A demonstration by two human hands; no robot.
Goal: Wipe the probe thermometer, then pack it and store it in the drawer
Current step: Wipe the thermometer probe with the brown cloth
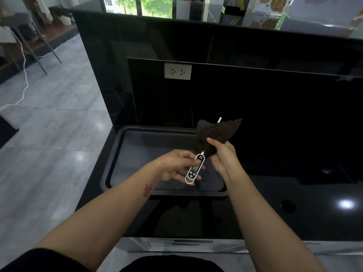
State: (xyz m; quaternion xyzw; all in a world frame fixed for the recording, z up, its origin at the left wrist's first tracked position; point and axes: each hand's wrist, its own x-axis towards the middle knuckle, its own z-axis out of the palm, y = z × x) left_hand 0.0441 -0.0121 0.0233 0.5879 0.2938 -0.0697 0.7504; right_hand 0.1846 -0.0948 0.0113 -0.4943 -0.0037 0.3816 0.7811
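My left hand (176,166) grips the white-and-black handle of the probe thermometer (194,169), display facing up. Its metal probe runs up and right into a dark brown cloth (218,132), and the probe's tip pokes out above the cloth's top edge. My right hand (222,156) is closed around the lower part of the cloth, wrapping it over the probe. Both hands hover above a black tray (112,163). No drawer is visible as such.
The tray sits on a glossy black counter (294,203) with a black back panel carrying a white wall socket (177,71). Grey tiled floor lies to the left, with a white cable and a chair. A steel edge runs along the counter's front.
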